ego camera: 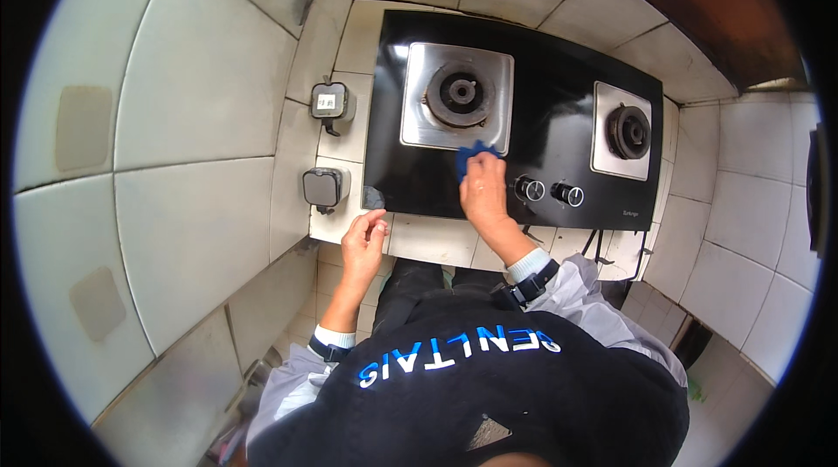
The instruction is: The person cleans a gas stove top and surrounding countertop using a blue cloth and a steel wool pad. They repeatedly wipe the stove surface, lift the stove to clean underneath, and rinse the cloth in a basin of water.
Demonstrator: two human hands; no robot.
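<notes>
My right hand grips a dark blue cloth and presses it on the black glass gas cooktop, at the lower right edge of the left burner's square steel plate. Two control knobs are just right of this hand. My left hand holds nothing; its fingers are loosely bent beside the cooktop's front left corner, near a small grey patch on the glass. The round left burner has no pan support on it. The right burner is likewise bare.
Two lidded square containers stand on the white tiled counter left of the cooktop; the upper one bears a label. Tiled walls enclose the counter. Black hooked metal pieces jut from the counter's front edge at right.
</notes>
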